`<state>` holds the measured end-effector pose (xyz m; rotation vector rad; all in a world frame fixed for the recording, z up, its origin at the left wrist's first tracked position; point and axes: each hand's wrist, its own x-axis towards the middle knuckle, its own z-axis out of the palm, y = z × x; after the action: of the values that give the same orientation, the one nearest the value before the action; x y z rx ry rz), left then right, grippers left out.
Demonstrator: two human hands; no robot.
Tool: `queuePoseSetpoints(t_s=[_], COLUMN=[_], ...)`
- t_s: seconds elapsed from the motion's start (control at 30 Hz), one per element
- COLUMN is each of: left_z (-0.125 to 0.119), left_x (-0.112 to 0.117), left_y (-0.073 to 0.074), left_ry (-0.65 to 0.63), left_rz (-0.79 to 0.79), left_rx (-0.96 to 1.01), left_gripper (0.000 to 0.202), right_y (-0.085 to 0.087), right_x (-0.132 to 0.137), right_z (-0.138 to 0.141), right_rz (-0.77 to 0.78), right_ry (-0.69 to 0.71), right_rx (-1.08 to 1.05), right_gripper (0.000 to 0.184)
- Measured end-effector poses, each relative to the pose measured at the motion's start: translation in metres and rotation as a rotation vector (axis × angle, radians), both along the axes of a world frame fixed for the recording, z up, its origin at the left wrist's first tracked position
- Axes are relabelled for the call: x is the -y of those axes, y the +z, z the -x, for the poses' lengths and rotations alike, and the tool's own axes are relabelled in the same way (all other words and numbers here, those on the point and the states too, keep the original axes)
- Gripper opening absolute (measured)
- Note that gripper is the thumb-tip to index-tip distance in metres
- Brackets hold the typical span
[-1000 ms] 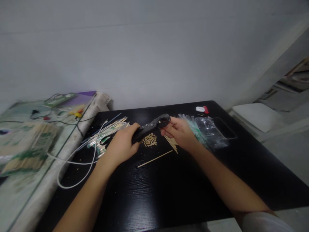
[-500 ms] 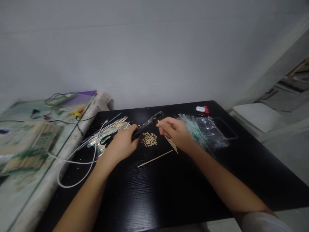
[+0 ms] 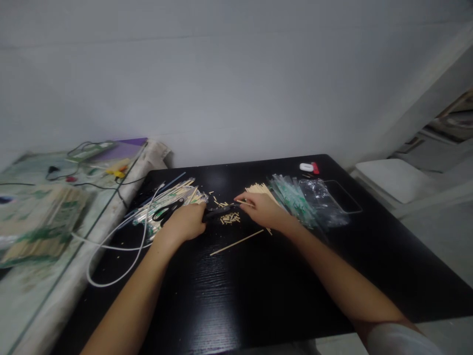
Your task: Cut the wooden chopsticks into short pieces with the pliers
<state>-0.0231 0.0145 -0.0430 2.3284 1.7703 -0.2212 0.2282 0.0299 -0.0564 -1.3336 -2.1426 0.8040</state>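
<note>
"Stick (image 3: 244, 202): where is it?"
"Pinched in the right hand (image 3: 266, 210) over the black table (image 3: 288, 301), one end near the black tool's (image 3: 213, 214) tip; I cannot tell whether they touch."
"And the left hand (image 3: 187, 220)?"
"Wrapped round that tool, at nine o'clock from the stick."
"What lies around?"
"Short pieces (image 3: 229, 219) at eight, a loose rod (image 3: 236, 242) at six, plastic sleeves (image 3: 290, 197) at three; farther out, a small white object (image 3: 306, 167) at two."

No legible txt or nos.; green print on plastic wrappers (image 3: 294, 199) too blurry.
</note>
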Motion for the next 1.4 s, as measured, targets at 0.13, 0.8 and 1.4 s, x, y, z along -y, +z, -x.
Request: queuePoseSetpoints(t_s=[0.13, 0.8, 1.4], left_z=[0.000, -0.024, -0.036], left_x=[0.000, -0.008, -0.028], left_y=[0.000, -0.020, -0.065], left_ry=[-0.007, 0.191, 0.336], left_rz=[-0.050, -0.290, -0.047], left_rx=[-0.001, 0.725, 1.333], left_gripper=[0.031, 0.040, 0.041], right_y=[-0.005, -0.002, -0.001], right_x=[0.004, -0.009, -0.006], right_z=[0.006, -0.005, -0.005], right_rz=[0.001, -0.089, -0.096], right_ry=[0.087, -0.159, -0.066], right_rx=[0.120, -0.088, -0.126], right_gripper=[0.036, 0.031, 0.026])
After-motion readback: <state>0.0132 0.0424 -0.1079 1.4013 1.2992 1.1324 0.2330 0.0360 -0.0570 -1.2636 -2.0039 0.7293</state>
